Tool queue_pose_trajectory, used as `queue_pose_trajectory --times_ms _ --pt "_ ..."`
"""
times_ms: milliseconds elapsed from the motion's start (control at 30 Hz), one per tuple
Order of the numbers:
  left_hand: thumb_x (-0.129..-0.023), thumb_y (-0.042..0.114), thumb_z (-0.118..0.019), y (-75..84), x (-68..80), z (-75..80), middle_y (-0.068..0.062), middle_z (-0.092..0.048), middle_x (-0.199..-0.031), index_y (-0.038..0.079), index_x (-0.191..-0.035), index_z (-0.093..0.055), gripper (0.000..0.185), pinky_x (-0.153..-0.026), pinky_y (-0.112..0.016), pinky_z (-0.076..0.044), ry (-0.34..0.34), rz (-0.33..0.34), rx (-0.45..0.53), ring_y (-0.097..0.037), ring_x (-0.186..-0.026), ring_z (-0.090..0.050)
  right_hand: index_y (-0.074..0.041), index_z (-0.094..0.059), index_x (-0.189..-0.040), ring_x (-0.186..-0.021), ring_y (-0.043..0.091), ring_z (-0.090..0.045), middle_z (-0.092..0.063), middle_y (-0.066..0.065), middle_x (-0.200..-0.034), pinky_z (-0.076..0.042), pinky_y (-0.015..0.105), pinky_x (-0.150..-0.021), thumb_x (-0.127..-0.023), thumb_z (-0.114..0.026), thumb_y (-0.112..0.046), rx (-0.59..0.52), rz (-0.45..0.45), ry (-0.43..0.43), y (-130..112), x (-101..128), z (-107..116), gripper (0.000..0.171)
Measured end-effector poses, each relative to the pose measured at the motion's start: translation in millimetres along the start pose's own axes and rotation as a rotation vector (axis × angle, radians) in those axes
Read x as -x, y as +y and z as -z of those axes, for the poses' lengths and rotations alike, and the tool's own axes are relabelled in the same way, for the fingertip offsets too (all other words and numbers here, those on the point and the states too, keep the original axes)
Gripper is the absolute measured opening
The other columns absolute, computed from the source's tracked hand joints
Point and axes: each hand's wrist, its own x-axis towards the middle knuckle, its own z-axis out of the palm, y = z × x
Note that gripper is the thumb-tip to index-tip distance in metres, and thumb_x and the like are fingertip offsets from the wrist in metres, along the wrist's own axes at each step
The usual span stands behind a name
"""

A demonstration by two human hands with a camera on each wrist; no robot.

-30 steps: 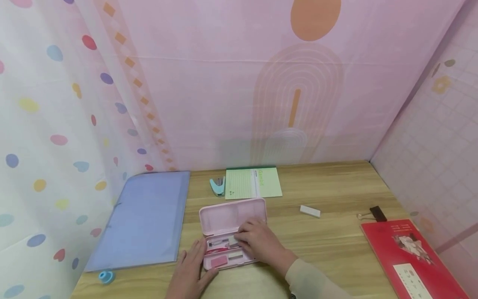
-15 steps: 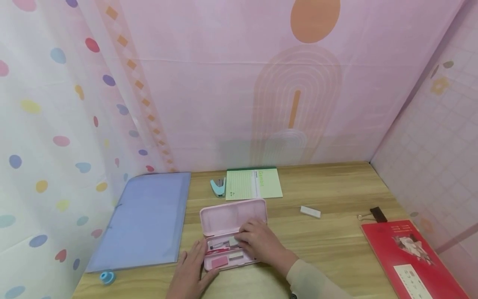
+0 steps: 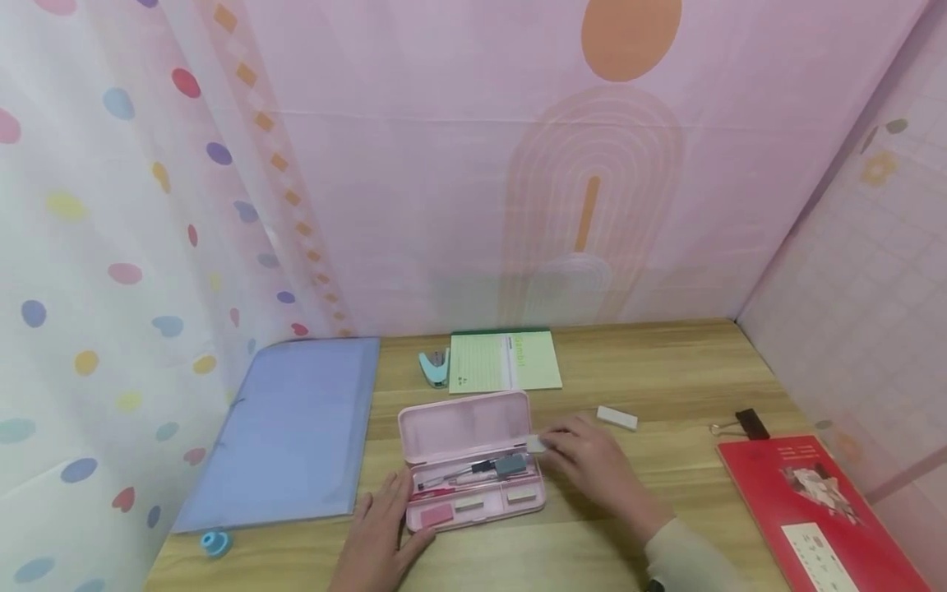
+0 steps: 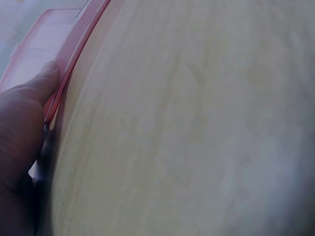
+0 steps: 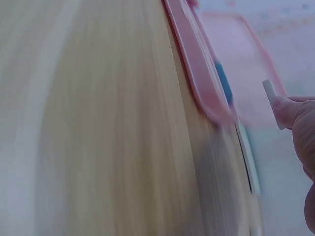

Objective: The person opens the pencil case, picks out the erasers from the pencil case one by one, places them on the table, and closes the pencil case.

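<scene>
An open pink pencil case (image 3: pixel 464 429) lies on the wooden table with its lid folded back. My left hand (image 3: pixel 379 530) rests along its left end, fingers straight, the thumb touching the front rim; the left wrist view shows that thumb (image 4: pixel 47 78) against the case. Just off the case's right end, my right hand (image 3: pixel 595 460) pinches a small white eraser (image 5: pixel 273 101) between thumb and fingers. Inside the case lie a drawing compass (image 3: pixel 466 472), a grey block (image 3: pixel 510 466), a pink eraser (image 3: pixel 436 515) and small pale blocks in the front compartments.
Behind the case are a light blue stapler (image 3: pixel 435 368) and a green notepad (image 3: pixel 484 362). Another white block (image 3: pixel 617 418) lies to the right. Farther right are a black binder clip (image 3: pixel 752 424) and red booklet (image 3: pixel 814 501); at left, a blue folder (image 3: pixel 296 436) and blue knob-like piece (image 3: pixel 215 543).
My right hand has lifted the white eraser out of the pencil case and moved right with it, uncovering the grey block and the right compartment. The left hand stays on the case.
</scene>
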Motion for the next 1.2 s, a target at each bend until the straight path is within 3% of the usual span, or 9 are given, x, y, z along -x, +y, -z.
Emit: queue_pose_trajectory --times_ms 200,433,1200 --pt "-0.086 0.069 -0.050 0.8 0.7 2.4 -0.006 -0.031 -0.155 0.007 -0.152 -0.027 0.093 -0.113 -0.057 -0.016 0.016 -0.018 -0.001 -0.028 -0.142 -0.028 -0.012 -0.075 -0.097 -0.097 0.019 -0.059 -0.070 0.003 -0.101 -0.050 0.041 -0.089 -0.076 -0.082 -0.013 0.075 -0.069 -0.009 31 17 20 0.022" --pt "-0.086 0.069 -0.051 1.9 1.1 3.4 -0.007 -0.032 -0.154 0.006 -0.152 -0.028 0.093 -0.114 -0.057 -0.015 0.014 -0.014 0.009 -0.028 -0.141 -0.028 -0.012 -0.076 -0.097 -0.098 0.019 -0.058 -0.070 0.001 -0.100 -0.051 0.039 -0.085 -0.078 -0.081 -0.014 0.095 -0.129 -0.058 55 33 23 0.020" --pt "-0.085 0.074 -0.046 1.2 1.3 0.7 -0.006 -0.032 -0.155 0.009 -0.152 -0.026 0.096 -0.114 -0.055 -0.016 0.006 0.004 -0.003 -0.027 -0.142 -0.028 -0.012 -0.076 -0.098 -0.096 0.017 -0.057 -0.069 -0.002 -0.100 -0.051 0.038 -0.084 -0.078 -0.081 -0.015 0.096 -0.206 -0.110 64 45 16 0.020"
